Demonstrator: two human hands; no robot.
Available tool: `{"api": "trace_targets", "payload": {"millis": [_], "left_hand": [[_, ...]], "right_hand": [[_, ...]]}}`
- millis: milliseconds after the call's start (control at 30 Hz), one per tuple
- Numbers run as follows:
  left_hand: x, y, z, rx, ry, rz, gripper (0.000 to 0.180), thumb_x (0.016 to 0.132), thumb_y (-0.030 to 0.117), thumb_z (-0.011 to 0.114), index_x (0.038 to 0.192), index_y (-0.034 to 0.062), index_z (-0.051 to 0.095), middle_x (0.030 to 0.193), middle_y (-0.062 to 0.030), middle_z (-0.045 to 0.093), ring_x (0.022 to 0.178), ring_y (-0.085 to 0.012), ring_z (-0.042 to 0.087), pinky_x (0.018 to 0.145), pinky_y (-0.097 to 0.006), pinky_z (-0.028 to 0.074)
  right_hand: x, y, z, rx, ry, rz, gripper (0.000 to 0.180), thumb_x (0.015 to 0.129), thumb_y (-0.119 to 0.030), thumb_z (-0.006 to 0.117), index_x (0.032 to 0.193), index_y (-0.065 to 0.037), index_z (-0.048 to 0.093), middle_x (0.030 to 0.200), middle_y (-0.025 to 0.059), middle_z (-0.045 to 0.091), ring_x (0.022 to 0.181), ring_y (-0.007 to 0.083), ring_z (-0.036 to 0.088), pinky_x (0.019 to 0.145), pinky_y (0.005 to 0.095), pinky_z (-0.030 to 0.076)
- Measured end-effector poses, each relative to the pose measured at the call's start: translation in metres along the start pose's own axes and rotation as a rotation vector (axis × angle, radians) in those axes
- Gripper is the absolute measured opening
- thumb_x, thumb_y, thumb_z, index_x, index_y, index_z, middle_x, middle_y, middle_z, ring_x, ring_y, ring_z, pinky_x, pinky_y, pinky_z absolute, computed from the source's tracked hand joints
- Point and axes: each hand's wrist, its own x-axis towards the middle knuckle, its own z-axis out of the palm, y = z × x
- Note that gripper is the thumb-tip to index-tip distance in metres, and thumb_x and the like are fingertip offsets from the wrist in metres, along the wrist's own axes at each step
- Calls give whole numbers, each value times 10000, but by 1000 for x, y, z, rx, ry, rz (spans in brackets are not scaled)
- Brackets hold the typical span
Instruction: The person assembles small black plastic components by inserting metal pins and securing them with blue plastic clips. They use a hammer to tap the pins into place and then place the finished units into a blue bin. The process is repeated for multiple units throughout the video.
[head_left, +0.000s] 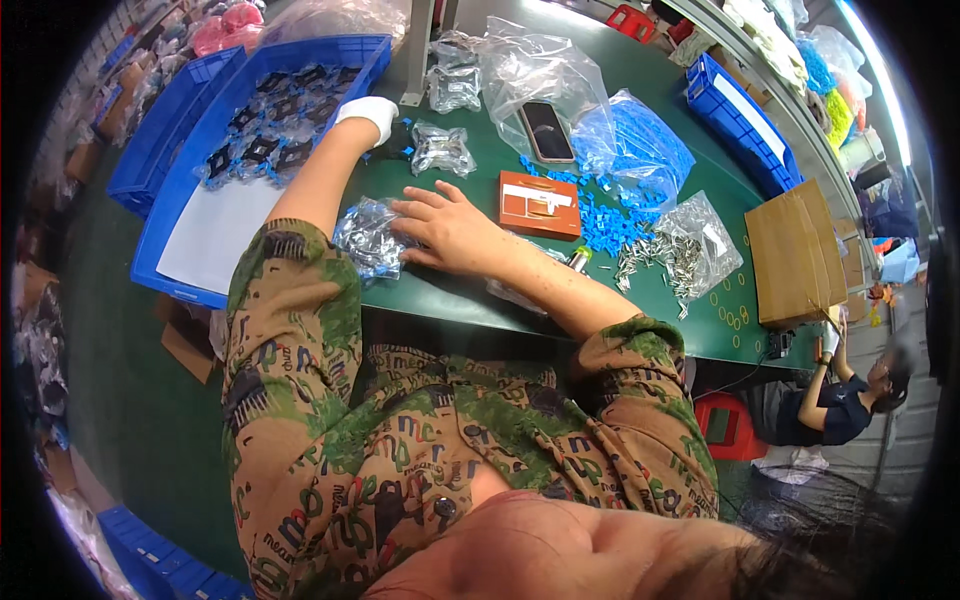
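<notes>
My left hand (368,118), in a white glove, is closed beside the right wall of a blue crate (165,250). From under its fingers a black part with blue corners (398,140) sticks out, mostly hidden. Similar black, blue-cornered parts (262,150) in clear wrap fill the far half of the crate. My bare right hand (445,228) lies with fingers spread at the edge of a clear plastic bag of shiny pieces (370,240). Between and beyond my hands sits a bagged silvery, four-cornered part (441,150); another bagged part (455,88) lies farther back.
Right of my hands are a red-brown box (540,205), a phone (547,132), loose blue pieces (612,225), metal pins (655,262) and a bag of blue pieces (640,145). A cardboard box (800,255) stands at the right edge. Another person (845,400) works at far right.
</notes>
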Motion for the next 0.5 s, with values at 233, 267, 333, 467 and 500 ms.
{"api": "trace_targets", "payload": {"millis": [233,267,333,467,500], "left_hand": [[-15,1,-10,-114,63,-44,444,919,226,556,1340,147,673,1291,-182,683,1176,-364,662,1024,-453,517],[-29,3,-22,-132,129,-52,474,925,264,543,1370,139,644,1308,-188,672,1192,-369,650,1039,-457,506],[-59,-2,-33,-226,233,-44,479,930,294,552,1367,112,629,1314,-201,662,1195,-378,642,1039,-455,503],[-143,2,-49,-340,197,29,463,950,317,526,1325,66,626,1296,-215,658,1186,-403,627,1032,-455,493],[-167,13,-55,-283,157,22,436,951,308,517,1294,68,640,1261,-227,670,1165,-409,635,1019,-464,501]], "right_hand": [[-2,1,3,4,22,5,454,933,-416,688,1285,-130,658,1417,98,604,1383,311,508,1147,596,351],[-3,2,4,9,28,11,450,934,-416,686,1282,-131,658,1415,97,605,1381,309,510,1148,596,351],[-5,1,8,5,31,15,442,941,-418,678,1280,-135,656,1412,94,606,1378,306,514,1150,595,352],[-6,3,10,-2,38,7,455,946,-427,673,1298,-140,647,1415,86,604,1377,301,515,1149,597,355],[-6,3,10,-4,36,8,455,947,-428,672,1300,-141,646,1416,85,603,1379,300,514,1149,597,354]]}}
